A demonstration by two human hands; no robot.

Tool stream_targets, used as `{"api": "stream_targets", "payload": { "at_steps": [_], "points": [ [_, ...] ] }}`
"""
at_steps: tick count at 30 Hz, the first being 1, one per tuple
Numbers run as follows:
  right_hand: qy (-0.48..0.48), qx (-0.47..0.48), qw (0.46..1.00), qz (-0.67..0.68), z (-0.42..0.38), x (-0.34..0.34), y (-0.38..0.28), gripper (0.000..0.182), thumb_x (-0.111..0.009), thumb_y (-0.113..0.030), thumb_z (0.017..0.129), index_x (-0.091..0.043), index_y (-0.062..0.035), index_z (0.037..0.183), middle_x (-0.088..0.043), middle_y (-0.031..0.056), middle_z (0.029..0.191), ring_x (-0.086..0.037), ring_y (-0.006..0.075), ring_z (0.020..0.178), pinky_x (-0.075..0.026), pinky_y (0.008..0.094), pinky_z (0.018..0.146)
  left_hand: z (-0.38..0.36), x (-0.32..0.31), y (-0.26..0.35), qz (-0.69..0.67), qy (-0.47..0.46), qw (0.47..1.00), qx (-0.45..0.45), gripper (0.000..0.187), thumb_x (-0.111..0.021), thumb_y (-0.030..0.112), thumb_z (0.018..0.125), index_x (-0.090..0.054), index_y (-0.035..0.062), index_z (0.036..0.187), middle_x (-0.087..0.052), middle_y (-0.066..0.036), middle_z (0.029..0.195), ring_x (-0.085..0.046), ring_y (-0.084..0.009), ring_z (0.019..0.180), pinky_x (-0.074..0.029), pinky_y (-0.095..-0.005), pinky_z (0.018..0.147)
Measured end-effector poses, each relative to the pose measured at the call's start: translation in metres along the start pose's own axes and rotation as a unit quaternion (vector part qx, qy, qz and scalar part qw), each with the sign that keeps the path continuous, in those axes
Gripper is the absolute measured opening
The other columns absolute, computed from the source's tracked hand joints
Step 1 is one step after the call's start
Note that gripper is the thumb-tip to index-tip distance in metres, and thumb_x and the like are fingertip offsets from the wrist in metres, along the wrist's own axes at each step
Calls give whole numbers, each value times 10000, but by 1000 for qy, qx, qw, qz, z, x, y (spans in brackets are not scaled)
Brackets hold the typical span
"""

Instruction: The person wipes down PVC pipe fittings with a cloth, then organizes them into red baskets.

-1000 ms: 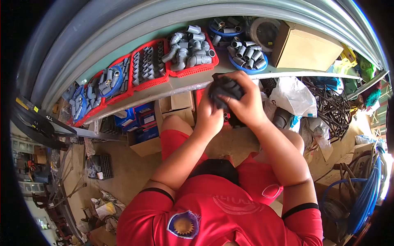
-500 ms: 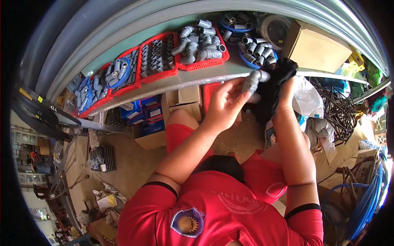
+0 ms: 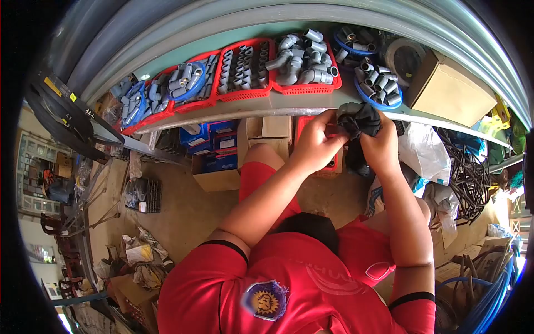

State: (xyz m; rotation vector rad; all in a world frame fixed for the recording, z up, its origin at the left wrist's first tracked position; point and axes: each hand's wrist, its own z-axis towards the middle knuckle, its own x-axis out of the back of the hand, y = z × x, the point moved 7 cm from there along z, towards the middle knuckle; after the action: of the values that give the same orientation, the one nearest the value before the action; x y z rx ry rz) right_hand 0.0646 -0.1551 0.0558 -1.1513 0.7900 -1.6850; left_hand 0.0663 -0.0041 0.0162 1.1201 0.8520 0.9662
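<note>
Just in front of the shelf edge, my two hands come together around a black cloth [image 3: 360,121]. My right hand [image 3: 380,149] is closed on the cloth, which is bunched up, with a dark end hanging below. My left hand [image 3: 318,143] is closed at the cloth's left side, around a grey pipe fitting that the cloth and fingers now almost wholly hide. On the shelf beyond, a red basket [image 3: 307,89] holds several grey pipe fittings [image 3: 295,69]. Right of it is a blue basket [image 3: 364,96] with more short grey fittings.
Further left on the shelf stand a red basket [image 3: 242,96] of small fittings and a blue basket [image 3: 188,96]. A cardboard box [image 3: 453,89] is at the right. Below are blue boxes [image 3: 225,142], a white bag [image 3: 425,153] and coiled dark hose [image 3: 470,178].
The cloth has come over the grey fitting, which was plainly visible in my left hand before. Both hands have moved closer together. The view has shifted, so the shelf appears further right.
</note>
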Motion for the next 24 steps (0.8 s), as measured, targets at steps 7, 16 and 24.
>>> {"api": "stream_targets", "payload": {
  "at_steps": [7,16,24],
  "points": [
    [87,-202,915,338,-5,23,54,412,-661,-116,951,-511,3,1315,-650,88,1126,-638,158,980,-529,325,851,2,9,31,-98,39,992,-64,298,-670,116,978,-581,-23,1226,-689,-78,1097,-678,-114,910,-560,-281,827],
    [-81,-92,973,197,-20,-23,20,609,-773,-227,908,-471,32,1369,-627,106,1236,-582,196,1121,-456,355,1007,-7,5,41,110,151,974,-127,380,-727,-21,787,-639,-23,1156,-636,-144,1011,-671,-261,839,-548,-328,726],
    [-67,10,997,21,-7,-7,1,404,-766,-44,811,-655,23,1193,-723,193,1044,-686,243,1029,-503,345,916,-6,20,55,63,-10,991,-114,500,-691,-22,881,-553,-2,1362,-583,-66,1194,-594,-118,1077,-532,-282,885]
  ]
}}
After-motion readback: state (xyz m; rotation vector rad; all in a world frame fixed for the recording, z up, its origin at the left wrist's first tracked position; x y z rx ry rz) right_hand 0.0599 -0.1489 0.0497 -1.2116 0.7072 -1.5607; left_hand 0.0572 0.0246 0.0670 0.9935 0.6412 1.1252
